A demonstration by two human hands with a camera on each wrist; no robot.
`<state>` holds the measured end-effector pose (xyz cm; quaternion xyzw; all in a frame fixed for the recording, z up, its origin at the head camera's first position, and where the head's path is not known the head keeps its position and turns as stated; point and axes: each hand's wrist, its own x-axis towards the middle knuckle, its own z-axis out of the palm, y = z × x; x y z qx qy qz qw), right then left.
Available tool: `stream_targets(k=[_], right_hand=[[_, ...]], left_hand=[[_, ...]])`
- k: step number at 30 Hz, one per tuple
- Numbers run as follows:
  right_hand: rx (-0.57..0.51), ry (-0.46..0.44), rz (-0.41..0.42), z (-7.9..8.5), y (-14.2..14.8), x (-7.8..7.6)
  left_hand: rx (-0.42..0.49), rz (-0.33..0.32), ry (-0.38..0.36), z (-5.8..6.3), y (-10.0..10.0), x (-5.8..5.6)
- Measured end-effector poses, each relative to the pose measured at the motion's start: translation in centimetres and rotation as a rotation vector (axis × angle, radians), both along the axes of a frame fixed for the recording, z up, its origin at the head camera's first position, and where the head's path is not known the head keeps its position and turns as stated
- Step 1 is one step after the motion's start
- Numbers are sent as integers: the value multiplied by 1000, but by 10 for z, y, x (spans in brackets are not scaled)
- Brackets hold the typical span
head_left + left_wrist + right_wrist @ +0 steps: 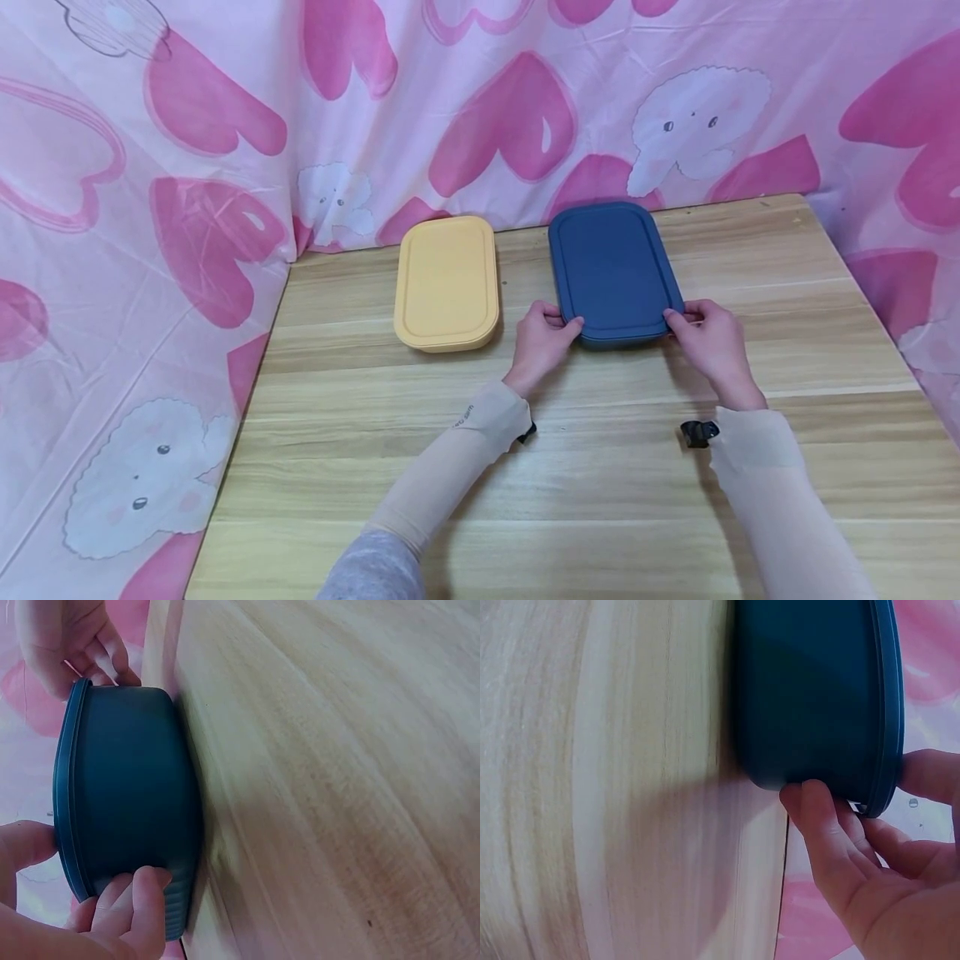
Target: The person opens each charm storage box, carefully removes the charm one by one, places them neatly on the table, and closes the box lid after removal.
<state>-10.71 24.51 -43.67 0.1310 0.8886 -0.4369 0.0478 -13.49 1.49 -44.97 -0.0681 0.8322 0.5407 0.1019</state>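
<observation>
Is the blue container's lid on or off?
On. The blue lid covers the top of the blue container in the head view, and its rim lines the upper edge in both wrist views. Fully sealed: cannot tell.

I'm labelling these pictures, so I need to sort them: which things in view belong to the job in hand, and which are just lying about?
In the job:
left hand and right hand
blue lidded box, gripped at its near corners

Apparently just there:
yellow lidded box, untouched
wood-grain table
pink heart-print cloth

Right grip pinches teal box at corner.
</observation>
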Motion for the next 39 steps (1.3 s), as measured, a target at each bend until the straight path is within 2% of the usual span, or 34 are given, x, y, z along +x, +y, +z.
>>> stream_targets(k=[13, 23, 28, 32, 34, 37, 39], right_hand=[[71, 66, -29, 5, -2, 0], [-5, 36, -68, 6, -2, 1], [-78, -1, -106, 8, -3, 1], [-119, 6, -131, 10, -3, 2], [-156, 18, -138, 10, -3, 2], [-254, 29, -145, 10, -2, 2], [-378, 40, -159, 10, -1, 2]], left_hand=[[-43, -32, 73, -1, -1, 0], [-58, -28, 80, 5, -2, 0], [7, -18, 45, 9, -2, -1], [40, -20, 11, 12, -3, -1], [86, -21, -7, 13, -2, 0], [185, -29, -23, 13, 1, 0], [259, -31, -34, 14, 4, 0]])
